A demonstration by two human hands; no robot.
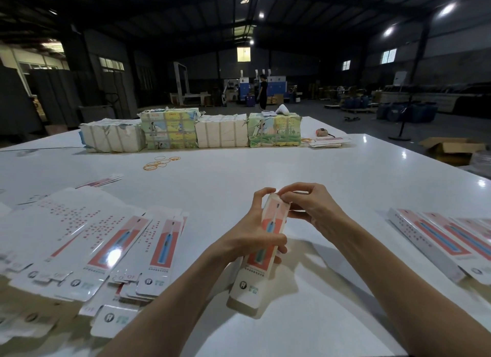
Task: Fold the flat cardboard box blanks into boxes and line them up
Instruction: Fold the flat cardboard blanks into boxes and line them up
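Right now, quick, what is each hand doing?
Left hand: grips the box around its middle.
Right hand: pinches the box's top end.

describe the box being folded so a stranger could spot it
On the big white table, look at the near middle, between flat blanks on the left and finished boxes on the right. The box is the only one not lying flat, gripped by left hand and right hand.

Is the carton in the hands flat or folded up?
Folded up: the carton shows two faces; left hand and right hand hold it.
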